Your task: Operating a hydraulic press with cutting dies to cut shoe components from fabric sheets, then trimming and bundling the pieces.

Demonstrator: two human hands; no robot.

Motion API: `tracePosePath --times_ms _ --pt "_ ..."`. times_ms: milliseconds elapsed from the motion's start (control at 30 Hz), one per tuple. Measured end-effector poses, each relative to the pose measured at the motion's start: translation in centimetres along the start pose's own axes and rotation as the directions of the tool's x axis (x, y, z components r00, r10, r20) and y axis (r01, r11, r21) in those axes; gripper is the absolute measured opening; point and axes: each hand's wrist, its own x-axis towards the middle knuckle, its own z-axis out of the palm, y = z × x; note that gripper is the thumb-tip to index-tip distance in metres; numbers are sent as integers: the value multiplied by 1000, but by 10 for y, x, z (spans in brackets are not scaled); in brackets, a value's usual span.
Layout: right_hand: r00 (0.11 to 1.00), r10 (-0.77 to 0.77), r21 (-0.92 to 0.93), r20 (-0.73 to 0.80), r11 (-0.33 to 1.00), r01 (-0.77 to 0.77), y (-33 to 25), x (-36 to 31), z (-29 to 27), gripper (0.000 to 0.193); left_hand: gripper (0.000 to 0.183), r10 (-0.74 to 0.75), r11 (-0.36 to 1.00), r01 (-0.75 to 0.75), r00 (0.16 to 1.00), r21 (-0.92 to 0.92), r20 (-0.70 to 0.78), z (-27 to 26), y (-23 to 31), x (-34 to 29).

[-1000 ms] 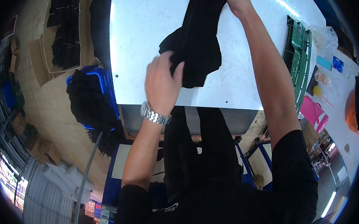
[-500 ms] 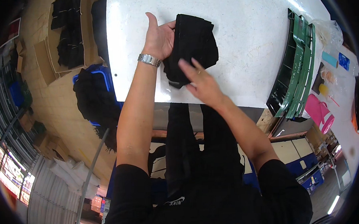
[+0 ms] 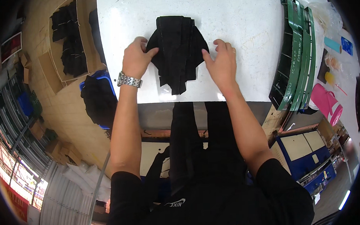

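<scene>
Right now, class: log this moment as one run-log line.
left hand: on folded black garment, left edge | right hand: at its right edge | garment: flat on white table

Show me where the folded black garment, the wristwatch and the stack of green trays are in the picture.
folded black garment (image 3: 178, 52), head view, middle of the fabric.
wristwatch (image 3: 129, 79), head view, metal band on the left wrist.
stack of green trays (image 3: 297, 55), head view, long side wall of the stack.
</scene>
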Motion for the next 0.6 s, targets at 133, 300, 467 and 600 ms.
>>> tracePosePath --times_ms 133,300,467,600 --pt "997 55 7 54 998 -56 -24 -1 10 24 33 -138 989 136 990 63 22 3 0 -6" --pt "953 197 413 230 867 -279 -24 2 2 21 24 -147 980 130 984 -150 -103 6 14 -29" --pt "999 -34 324 1 946 32 -47 -5 -6 16 14 64 994 -89 938 -57 -341 24 52 -53" --pt "993 -118 210 24 972 110 -67 -4 -6 12 11 113 992 -124 940 -14 -321 40 66 -55"
